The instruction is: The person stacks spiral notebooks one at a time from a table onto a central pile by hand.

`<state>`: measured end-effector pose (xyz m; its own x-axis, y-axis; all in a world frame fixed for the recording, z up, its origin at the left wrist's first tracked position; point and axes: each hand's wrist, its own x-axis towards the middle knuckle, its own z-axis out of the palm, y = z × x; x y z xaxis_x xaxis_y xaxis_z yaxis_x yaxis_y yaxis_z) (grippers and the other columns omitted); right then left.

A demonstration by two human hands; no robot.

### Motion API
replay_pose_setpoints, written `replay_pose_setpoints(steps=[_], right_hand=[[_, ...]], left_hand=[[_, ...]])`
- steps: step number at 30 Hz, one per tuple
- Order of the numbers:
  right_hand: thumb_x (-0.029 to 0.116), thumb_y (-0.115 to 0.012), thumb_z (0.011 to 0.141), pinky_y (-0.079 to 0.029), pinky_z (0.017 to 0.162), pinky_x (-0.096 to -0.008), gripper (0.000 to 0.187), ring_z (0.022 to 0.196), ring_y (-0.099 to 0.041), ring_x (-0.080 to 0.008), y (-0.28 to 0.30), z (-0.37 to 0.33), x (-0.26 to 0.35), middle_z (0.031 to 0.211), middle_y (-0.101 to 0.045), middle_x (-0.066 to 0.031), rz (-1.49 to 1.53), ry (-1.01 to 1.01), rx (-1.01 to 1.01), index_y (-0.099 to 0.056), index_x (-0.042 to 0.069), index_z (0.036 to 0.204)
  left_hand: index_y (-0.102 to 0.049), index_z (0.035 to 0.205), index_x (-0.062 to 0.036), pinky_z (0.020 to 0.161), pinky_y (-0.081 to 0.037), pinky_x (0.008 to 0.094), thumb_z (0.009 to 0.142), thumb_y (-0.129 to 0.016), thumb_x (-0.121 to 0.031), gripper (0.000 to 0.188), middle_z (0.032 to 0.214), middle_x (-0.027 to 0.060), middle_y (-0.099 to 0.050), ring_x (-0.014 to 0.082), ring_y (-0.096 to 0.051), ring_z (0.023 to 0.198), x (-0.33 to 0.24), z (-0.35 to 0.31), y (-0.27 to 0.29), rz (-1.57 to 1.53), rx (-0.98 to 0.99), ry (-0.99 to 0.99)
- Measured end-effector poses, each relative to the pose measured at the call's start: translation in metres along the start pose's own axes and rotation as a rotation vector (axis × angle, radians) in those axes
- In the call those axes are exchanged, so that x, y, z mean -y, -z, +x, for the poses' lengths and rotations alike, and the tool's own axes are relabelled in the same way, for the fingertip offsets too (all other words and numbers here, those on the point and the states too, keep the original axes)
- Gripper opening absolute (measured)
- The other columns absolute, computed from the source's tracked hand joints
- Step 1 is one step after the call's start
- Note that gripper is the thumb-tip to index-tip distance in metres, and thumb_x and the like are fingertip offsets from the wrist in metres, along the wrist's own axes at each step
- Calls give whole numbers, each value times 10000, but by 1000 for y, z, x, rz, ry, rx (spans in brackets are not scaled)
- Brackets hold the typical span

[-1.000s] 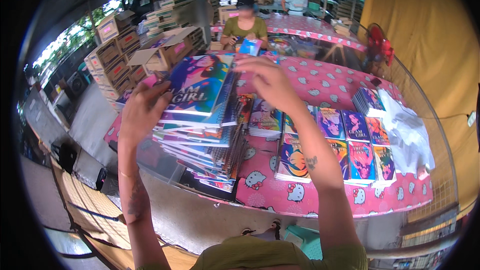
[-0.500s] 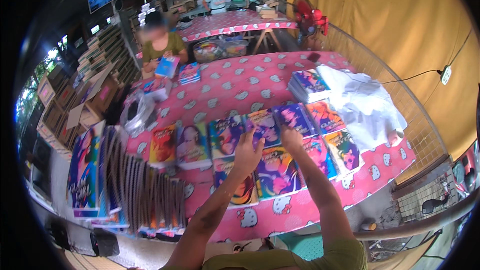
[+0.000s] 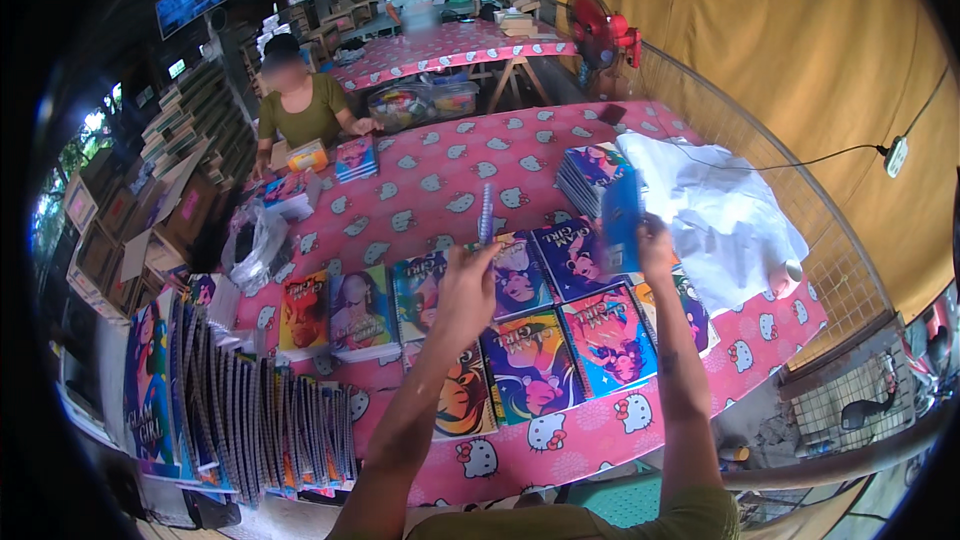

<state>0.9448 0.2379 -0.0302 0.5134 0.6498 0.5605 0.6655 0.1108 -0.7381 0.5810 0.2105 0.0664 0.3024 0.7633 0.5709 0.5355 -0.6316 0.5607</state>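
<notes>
My left hand [image 3: 467,290] is raised above the rows of notebooks, fingers closed on a spiral notebook [image 3: 487,212] seen nearly edge-on. Farther right, my right hand [image 3: 656,248] grips a blue-covered notebook [image 3: 621,224], tilted upright and blurred, in front of a notebook stack [image 3: 602,162]. Beneath my arms, spiral notebooks with colourful illustrated covers lie in two rows, among them a purple one [image 3: 575,258], a pink and blue one [image 3: 608,337] and a yellow and purple one [image 3: 532,364]. My forearms partly cover some of them.
Many spiral-bound notebooks [image 3: 250,420] stand packed at the near left of the pink patterned table [image 3: 420,210]. White sheeting [image 3: 710,210] covers the right side. Across the table sits a co-worker [image 3: 305,110] beside more notebooks. Cardboard boxes [image 3: 170,210] are stacked at left; a red fan [image 3: 600,30] stands behind.
Both hands have lifted from the laid-out notebooks, now with notebooks in them; the right moved farther right. The co-worker's blue notebook is lowered, and an orange-yellow item shows there. The view has shifted slightly.
</notes>
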Motion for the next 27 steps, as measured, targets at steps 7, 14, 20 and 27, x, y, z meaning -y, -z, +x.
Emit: replay_pose_setpoints(steps=[7, 14, 20, 27], right_hand=[[33, -616, 882, -423, 764, -246, 178, 809, -552, -82, 16, -89, 270, 943, -630, -8, 1191, -125, 21, -604, 0, 1056], [38, -642, 868, -452, 816, -286, 165, 914, -578, -154, -39, -159, 513, 1014, -609, -59, 1138, 480, 54, -666, 18, 1030], [-149, -454, 714, -408, 1007, -362, 487, 1167, -543, -282, -104, -211, 570, 1194, -595, -122, 733, 1021, 933, -691, 68, 1079], [-28, -537, 808, -376, 1061, -388, 431, 1281, -464, -345, -42, -241, 426, 1336, -527, -174, 636, 527, 560, -607, 73, 1221]], left_hand=[[-549, 1335, -115, 583, -496, 393, 863, -597, -30, 482, 1008, 128, -532, 255, -608, 794, -140, -153, 247, 354, 184, -9], [-585, 1279, -35, 727, -524, 311, 960, -508, -291, 416, 1149, 131, -634, 183, -613, 855, -158, -253, 437, 625, -654, -283], [-610, 1230, 11, 835, -472, 297, 946, -554, -404, 507, 1063, 142, -652, 174, -614, 903, -108, -178, 529, 249, -765, 193], [-595, 1213, -54, 964, -438, 413, 913, -582, -322, 403, 1234, 200, -583, 321, -552, 1152, -96, -179, 462, 981, -435, 75]])
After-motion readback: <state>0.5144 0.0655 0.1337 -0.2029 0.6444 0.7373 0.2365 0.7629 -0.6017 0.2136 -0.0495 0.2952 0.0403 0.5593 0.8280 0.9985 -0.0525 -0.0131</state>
